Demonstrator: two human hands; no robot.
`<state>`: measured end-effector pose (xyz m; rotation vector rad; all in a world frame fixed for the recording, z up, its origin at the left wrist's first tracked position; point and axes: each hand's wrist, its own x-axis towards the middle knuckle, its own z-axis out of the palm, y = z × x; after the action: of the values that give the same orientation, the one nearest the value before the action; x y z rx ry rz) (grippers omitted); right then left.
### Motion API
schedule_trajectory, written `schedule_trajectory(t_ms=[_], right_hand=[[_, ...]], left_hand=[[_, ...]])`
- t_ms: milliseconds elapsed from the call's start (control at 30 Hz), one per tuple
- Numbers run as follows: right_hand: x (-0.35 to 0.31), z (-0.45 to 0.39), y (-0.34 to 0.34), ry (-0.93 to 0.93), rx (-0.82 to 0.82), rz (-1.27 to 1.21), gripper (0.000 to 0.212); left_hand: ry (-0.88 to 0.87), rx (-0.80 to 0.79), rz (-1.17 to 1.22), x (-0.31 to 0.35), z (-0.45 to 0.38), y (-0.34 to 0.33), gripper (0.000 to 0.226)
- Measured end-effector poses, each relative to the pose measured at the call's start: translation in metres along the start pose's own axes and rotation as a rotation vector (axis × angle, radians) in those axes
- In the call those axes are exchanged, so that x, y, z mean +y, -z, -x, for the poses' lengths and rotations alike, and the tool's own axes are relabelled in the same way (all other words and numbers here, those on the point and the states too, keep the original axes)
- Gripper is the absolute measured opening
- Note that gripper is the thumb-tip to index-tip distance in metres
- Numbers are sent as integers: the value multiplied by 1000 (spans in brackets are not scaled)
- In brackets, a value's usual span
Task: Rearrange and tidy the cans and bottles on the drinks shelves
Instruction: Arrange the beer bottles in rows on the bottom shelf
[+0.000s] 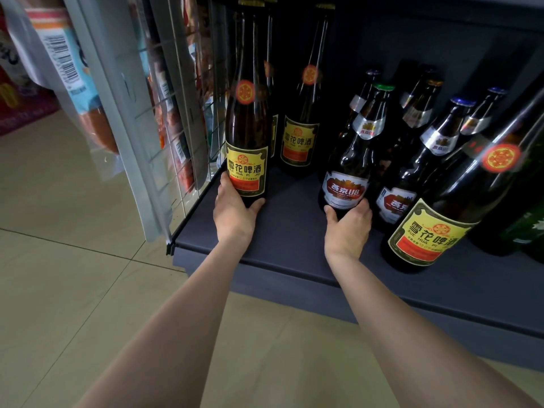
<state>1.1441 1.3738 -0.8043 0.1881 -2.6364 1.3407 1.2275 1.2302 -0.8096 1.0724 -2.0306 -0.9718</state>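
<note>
Shelf stock: I am gripping two heavy, slippery glass bottles low, left hand on yellow-label bottle, right hand on U8 bottle.

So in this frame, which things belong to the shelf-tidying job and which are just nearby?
Part of the job:
- yellow-label beer bottle, gripped at its base by the left hand
- Yanjing U8 bottle, gripped by the right hand
- dark shelf

Just nearby:
- wire grid panel
- hanging packaged snacks
- tiled floor
</note>
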Motion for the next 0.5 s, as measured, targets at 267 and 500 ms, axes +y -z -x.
schedule_trajectory(t_ms=[267, 500], right_hand=[[2, 8, 7, 35, 16, -55, 60], [6, 15, 13, 64, -9, -79, 51]], left_hand=[[5, 8, 16, 3, 3, 2, 83], [22, 18, 57, 5, 2, 0, 82]])
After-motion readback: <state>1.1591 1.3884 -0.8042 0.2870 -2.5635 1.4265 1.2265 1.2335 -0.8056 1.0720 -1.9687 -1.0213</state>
